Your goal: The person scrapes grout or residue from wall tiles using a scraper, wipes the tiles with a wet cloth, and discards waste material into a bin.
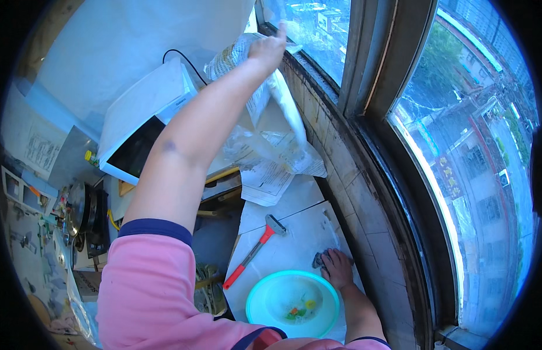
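My left hand (267,49) reaches far forward to the window corner, one finger extended towards the frame. Crumpled printed paper (229,56) lies just behind and below it; whether the hand grips anything there is hard to see. At the lower right, my right hand (339,269) presses its fingers over a dark crumpled cloth (318,260) on the tiled counter (293,218). A turquoise plastic basin (250,302) stands beside that hand, with coloured bits or a pattern visible inside. Left of the cloth lies a long-handled scraper (252,253) with red grips.
A white microwave oven (142,96) sits at the upper left, with a black cable (183,53) behind. Printed paper sheets and clear plastic film (249,142) cover the counter's far end. The dark window frame (376,144) curves along the right. Pans (80,208) stand at far left.
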Tool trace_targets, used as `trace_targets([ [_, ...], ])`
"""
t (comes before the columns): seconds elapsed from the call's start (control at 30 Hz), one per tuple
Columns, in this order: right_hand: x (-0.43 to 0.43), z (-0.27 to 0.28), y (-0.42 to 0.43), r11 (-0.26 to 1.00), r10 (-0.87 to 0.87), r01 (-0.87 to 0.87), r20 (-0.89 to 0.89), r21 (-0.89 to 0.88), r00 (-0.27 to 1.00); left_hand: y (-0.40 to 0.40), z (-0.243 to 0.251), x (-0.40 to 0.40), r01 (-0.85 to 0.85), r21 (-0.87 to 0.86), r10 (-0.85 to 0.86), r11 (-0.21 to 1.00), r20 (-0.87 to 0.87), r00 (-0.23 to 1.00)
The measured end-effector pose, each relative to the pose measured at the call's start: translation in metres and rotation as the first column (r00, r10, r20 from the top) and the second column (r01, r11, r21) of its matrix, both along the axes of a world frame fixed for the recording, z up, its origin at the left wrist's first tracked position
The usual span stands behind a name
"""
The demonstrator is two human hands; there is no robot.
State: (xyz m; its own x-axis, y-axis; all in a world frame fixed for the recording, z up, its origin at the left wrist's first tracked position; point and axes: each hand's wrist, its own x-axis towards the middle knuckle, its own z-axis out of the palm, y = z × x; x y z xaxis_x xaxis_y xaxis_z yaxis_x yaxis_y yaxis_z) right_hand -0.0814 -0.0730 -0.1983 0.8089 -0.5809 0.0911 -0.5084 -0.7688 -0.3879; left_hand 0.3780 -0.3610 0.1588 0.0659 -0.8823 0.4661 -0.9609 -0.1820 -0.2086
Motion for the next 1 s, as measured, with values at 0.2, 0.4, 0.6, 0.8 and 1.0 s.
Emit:
trace_targets([
  [0.2, 0.001, -0.006, 0.001, 1.000, 0.014, -0.013, 0.034, -0.020, 0.999, 0.007, -0.008, 0.028, -0.057, 0.078, 0.053, 0.995, 0.059, 0.997],
  [0.4, 0.000, -0.006, 0.001, 0.999, 0.020, -0.019, 0.021, -0.030, 1.000, 0.071, -0.100, 0.015, 0.058, 0.081, -0.058, 0.995, 0.001, 0.998],
  [0.6, 0.003, -0.003, 0.001, 0.999, 0.006, -0.005, 0.008, -0.034, 1.000, 0.111, -0.143, 0.004, 0.060, 0.076, -0.055, 0.995, -0.077, 0.996],
  [0.8, 0.000, -0.004, 0.002, 0.999, 0.009, -0.008, 0.012, -0.032, 1.000, 0.135, -0.166, -0.019, 0.088, 0.067, -0.081, 0.994, -0.103, 0.991],
  [1.0, 0.002, -0.002, 0.006, 0.998, 0.013, -0.012, 0.002, -0.054, 1.000, 0.172, -0.211, -0.043, 0.201, 0.058, -0.193, 0.978, -0.123, 0.974],
])
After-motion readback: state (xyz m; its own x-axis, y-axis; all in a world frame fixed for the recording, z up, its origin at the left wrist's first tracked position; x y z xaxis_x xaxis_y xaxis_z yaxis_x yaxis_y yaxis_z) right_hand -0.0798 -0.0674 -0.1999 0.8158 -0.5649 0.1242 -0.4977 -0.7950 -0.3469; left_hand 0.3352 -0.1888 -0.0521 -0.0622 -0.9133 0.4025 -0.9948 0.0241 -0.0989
